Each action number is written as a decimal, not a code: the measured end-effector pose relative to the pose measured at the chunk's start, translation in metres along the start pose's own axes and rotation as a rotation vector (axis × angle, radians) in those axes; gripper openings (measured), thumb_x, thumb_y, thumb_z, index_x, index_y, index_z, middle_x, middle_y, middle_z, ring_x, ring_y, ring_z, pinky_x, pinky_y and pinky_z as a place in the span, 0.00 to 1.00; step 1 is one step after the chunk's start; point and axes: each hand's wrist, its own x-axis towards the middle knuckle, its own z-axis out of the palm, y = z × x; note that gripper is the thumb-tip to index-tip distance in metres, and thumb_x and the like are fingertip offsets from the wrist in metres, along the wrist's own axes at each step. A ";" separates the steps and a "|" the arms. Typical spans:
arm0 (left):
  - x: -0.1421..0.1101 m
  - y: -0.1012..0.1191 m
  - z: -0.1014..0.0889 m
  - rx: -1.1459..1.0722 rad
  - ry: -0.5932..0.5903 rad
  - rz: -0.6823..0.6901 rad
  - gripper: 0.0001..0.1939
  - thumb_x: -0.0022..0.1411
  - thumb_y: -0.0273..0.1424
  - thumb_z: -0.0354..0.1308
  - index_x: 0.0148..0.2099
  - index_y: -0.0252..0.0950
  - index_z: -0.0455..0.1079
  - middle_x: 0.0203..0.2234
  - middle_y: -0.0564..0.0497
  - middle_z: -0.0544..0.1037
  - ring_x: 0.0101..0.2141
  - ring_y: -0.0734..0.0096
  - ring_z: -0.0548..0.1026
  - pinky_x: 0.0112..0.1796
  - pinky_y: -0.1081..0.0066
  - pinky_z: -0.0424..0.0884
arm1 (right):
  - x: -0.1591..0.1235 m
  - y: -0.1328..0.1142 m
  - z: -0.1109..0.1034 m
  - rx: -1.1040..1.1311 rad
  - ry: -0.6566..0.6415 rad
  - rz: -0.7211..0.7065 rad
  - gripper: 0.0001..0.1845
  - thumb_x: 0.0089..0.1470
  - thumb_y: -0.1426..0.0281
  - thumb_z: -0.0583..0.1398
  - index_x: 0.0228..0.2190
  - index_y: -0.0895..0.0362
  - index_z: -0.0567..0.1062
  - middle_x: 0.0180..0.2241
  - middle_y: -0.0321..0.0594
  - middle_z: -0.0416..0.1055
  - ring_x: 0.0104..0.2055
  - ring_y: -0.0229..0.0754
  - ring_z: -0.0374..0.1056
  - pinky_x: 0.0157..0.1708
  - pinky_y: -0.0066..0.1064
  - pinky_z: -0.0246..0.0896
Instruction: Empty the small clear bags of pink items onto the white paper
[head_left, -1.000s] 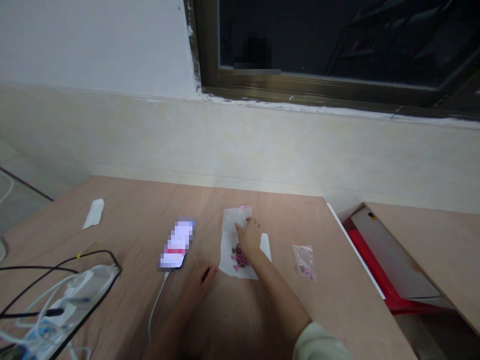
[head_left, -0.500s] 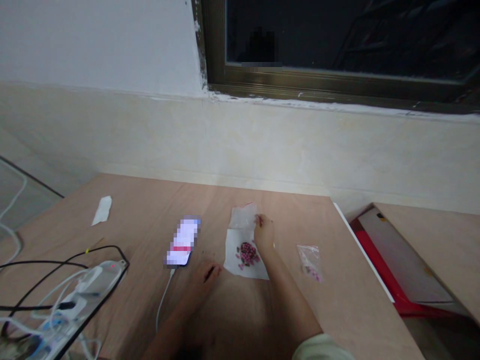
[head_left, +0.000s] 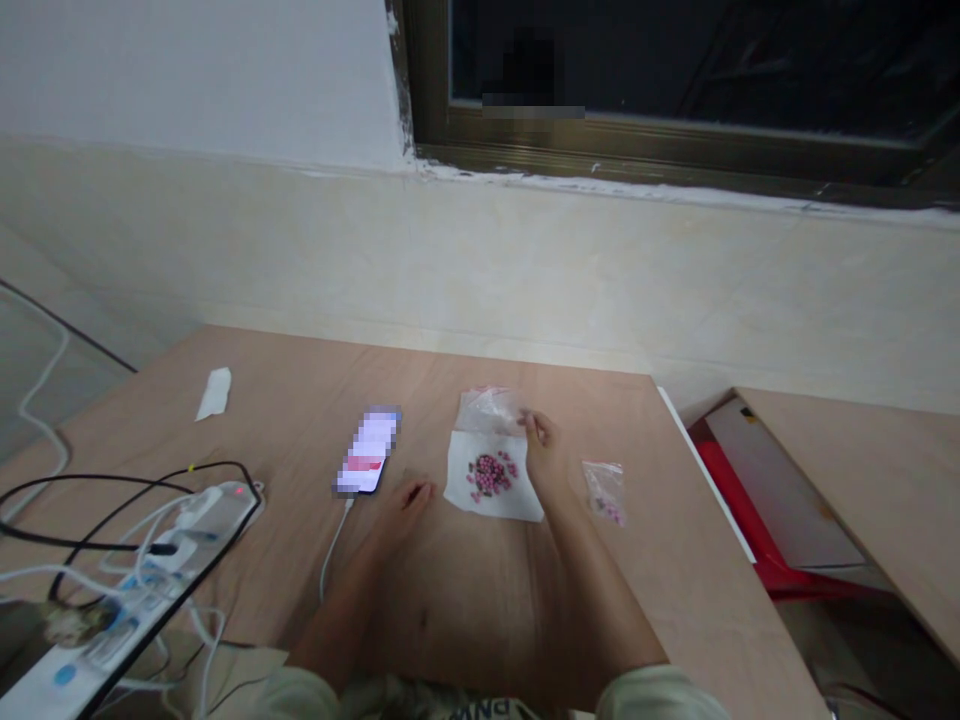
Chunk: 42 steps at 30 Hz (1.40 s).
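Pinching the bag (head_left: 487,410) toward the tabletop (head_left: 690,520)'s far edge, your right grip (head_left: 545,450) probably steadies it; whether your left grip (head_left: 403,506) is closed, I can't tell.

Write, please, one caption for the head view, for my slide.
Right hand at the edge of white paper bearing small pink and dark pieces; left hand between the paper and a lit phone.

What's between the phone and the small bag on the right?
In the head view: the left hand, slightly nearer the wearer, then white paper with beads on it, then the right hand.
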 end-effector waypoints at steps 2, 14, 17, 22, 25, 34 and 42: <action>-0.001 0.009 -0.003 -0.043 0.012 -0.010 0.17 0.58 0.39 0.41 0.40 0.34 0.65 0.32 0.48 0.73 0.34 0.66 0.71 0.37 0.66 0.68 | -0.029 -0.005 -0.013 0.058 -0.098 0.026 0.19 0.51 0.63 0.50 0.37 0.60 0.72 0.31 0.44 0.73 0.33 0.42 0.67 0.34 0.32 0.59; -0.018 0.048 0.000 -0.286 -0.499 0.046 0.09 0.51 0.34 0.55 0.31 0.33 0.70 0.23 0.54 0.73 0.27 0.74 0.70 0.32 0.72 0.66 | -0.084 0.015 -0.023 0.061 -0.383 0.070 0.13 0.49 0.64 0.54 0.30 0.57 0.76 0.33 0.43 0.74 0.38 0.46 0.66 0.41 0.39 0.57; -0.012 0.048 -0.005 -0.277 -0.478 0.022 0.07 0.50 0.33 0.56 0.29 0.33 0.69 0.21 0.54 0.72 0.25 0.75 0.69 0.29 0.74 0.65 | -0.081 0.007 -0.021 -0.005 -0.307 0.046 0.12 0.47 0.65 0.55 0.33 0.57 0.74 0.35 0.44 0.72 0.39 0.47 0.64 0.40 0.39 0.57; -0.012 0.053 -0.010 -0.263 -0.442 0.025 0.07 0.49 0.33 0.56 0.25 0.33 0.67 0.19 0.56 0.71 0.22 0.76 0.68 0.27 0.75 0.64 | -0.090 -0.021 -0.016 -0.034 -0.197 -0.034 0.09 0.45 0.65 0.57 0.30 0.56 0.68 0.33 0.41 0.67 0.37 0.43 0.61 0.37 0.35 0.56; -0.017 0.057 -0.011 -0.234 -0.461 0.079 0.08 0.50 0.34 0.55 0.26 0.33 0.67 0.20 0.55 0.71 0.23 0.76 0.68 0.27 0.75 0.64 | -0.097 -0.037 -0.010 0.047 -0.452 -0.037 0.08 0.49 0.65 0.55 0.24 0.56 0.68 0.26 0.37 0.65 0.30 0.38 0.60 0.31 0.29 0.55; -0.029 0.047 -0.020 0.069 -0.173 0.100 0.07 0.49 0.30 0.50 0.21 0.36 0.60 0.15 0.59 0.62 0.21 0.77 0.62 0.23 0.77 0.59 | -0.102 -0.035 -0.001 0.125 -0.558 0.095 0.12 0.47 0.69 0.53 0.15 0.57 0.63 0.16 0.31 0.58 0.21 0.33 0.53 0.22 0.25 0.47; -0.031 0.047 -0.015 0.188 -0.197 0.373 0.22 0.46 0.24 0.48 0.47 0.37 0.63 0.44 0.46 0.70 0.45 0.64 0.66 0.45 0.64 0.63 | -0.113 -0.036 0.001 0.120 -0.551 0.061 0.08 0.45 0.71 0.52 0.17 0.57 0.63 0.17 0.32 0.58 0.23 0.34 0.55 0.23 0.25 0.49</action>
